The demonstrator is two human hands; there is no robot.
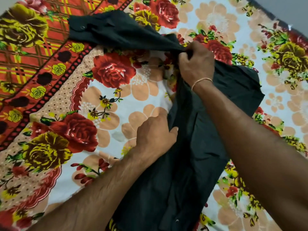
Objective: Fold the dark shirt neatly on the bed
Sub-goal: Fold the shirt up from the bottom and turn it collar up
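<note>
Floral bedsheet (106,97) (rumpled); shirt (191,164) gripped.

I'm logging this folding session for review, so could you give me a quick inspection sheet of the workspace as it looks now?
Surface: bed covered by a floral sheet with red and yellow roses, lying fairly flat.
Job's things: dark fabric shirt, body spread on the sheet, one sleeve pulled out to the upper left.
Clutter: nothing seen.
Hands: right hand pinches gathered shirt fabric near the shoulder; left hand grips the shirt's side edge.
Cables: nothing seen.
Surroundings: grey strip beyond the bed's far corner; a thin thread bracelet on the right wrist.
</note>
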